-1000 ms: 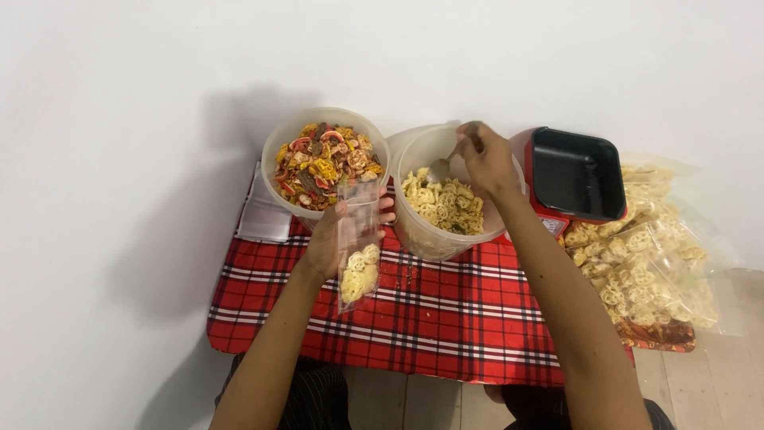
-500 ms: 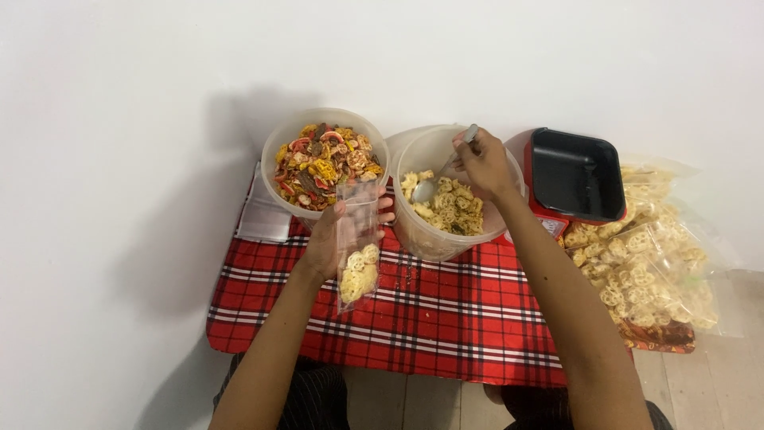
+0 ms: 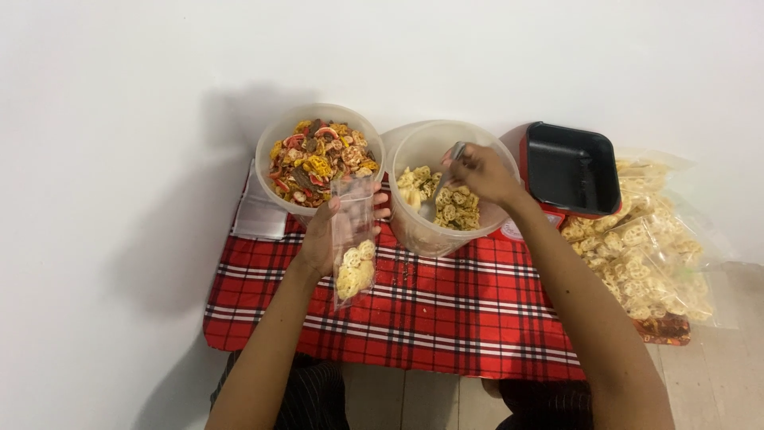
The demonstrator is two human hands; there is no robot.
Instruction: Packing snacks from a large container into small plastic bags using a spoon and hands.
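We saw the left hand (image 3: 322,239) gripping a clear crinkly plastic bag (image 3: 353,243) w/ pale wheel-shaped crackers, the right hand (image 3: 480,171) pinching a metal spoon (image 3: 440,183) in the round translucent tub (image 3: 434,235).

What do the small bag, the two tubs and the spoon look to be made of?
Small bag: thin clear plastic film, glossy; the snacks show through.
Tubs: translucent, frosted-looking plastic, likely rigid; contents show dimly through the walls.
Spoon: probably metal, judging by its grey sheen; partly hidden by the right hand.

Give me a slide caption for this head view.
Left hand holds a clear bag; right hand spoons wheel-shaped snacks.
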